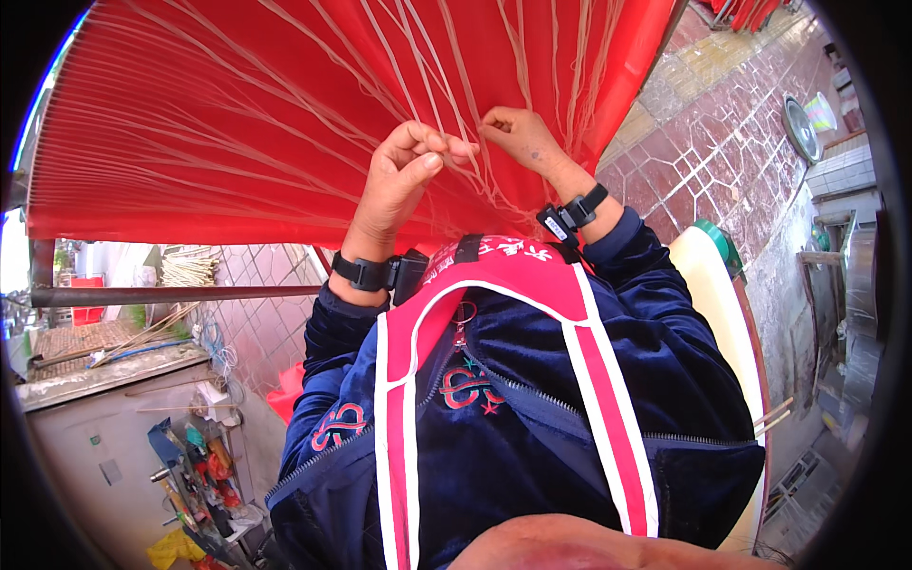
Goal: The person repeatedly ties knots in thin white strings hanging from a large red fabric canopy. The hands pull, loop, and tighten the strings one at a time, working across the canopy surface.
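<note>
A large sheet of red cloth (299,50) spreads before me, with many thin pale strings (313,153) fanning over it and gathering near my apron. My left hand (406,171) is raised over the cloth, fingers curled around several pale strands that run up from it. To its right, my right hand (524,139) is bent, thumb and fingertips pinched together beside another strand; whether a strand lies between them is too small to tell. More loose strings (588,85) hang beyond the right hand. The strands meet in a tangle (491,192) below the two hands.
A dark metal bar (178,294) runs under the cloth's left edge. At lower left, tools and bags crowd a rack (206,470); bundled sticks (189,269) lie above. A metal basin (801,128) stands at right on the paving. A cream-coloured seat or panel (702,285) is beside me.
</note>
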`<control>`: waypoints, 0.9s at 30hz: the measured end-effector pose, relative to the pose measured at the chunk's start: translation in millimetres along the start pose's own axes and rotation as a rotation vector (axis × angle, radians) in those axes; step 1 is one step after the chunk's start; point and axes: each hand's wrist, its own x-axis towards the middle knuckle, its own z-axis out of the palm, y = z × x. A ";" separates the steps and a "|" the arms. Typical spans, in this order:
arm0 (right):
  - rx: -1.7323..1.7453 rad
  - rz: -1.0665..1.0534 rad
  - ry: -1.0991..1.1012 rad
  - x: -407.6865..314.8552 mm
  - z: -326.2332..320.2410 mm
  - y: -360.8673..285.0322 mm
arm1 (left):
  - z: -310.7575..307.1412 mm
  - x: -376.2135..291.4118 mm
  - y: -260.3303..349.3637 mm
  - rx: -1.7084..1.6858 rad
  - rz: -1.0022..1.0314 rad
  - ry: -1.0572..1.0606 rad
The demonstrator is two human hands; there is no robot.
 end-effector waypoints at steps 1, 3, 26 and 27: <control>0.046 -0.003 -0.010 -1.6 -4.2 2.3 | 0.2 0.7 1.3 0.046 0.015 0.026; 0.150 0.019 -0.025 -7.2 -19.8 4.5 | -0.7 0.9 5.4 0.001 0.006 0.108; 0.350 0.032 -0.074 -73.6 -78.6 -5.3 | 14.7 -5.2 30.0 1.307 0.226 0.587; 0.354 0.030 -0.082 -74.8 -77.3 -5.5 | 19.0 -4.2 35.1 1.384 0.204 0.617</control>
